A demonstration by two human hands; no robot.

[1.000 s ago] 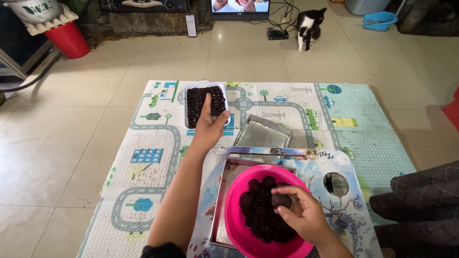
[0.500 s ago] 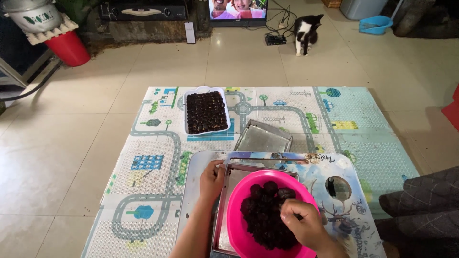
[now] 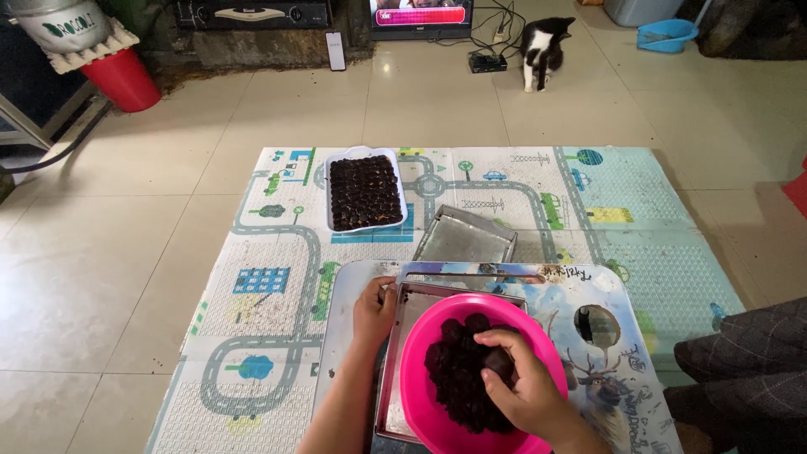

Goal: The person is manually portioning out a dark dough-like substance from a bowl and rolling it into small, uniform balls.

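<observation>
In pink bowl (image 3: 420, 378), right hand (image 3: 525, 391) grip closed on dark ball (image 3: 498, 361), left hand (image 3: 374, 311) resting loose on tray (image 3: 403, 336)

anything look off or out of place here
Little. The empty metal tray lies askew on the play mat, one edge up on the board. A cat stands on the floor near the food. No spill shows.

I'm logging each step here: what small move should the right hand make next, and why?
Probably lift the dark ball out of the pink bowl. The right hand has its fingers curled round it among the dark pieces, while the left hand steadies the metal tray under the bowl.
</observation>
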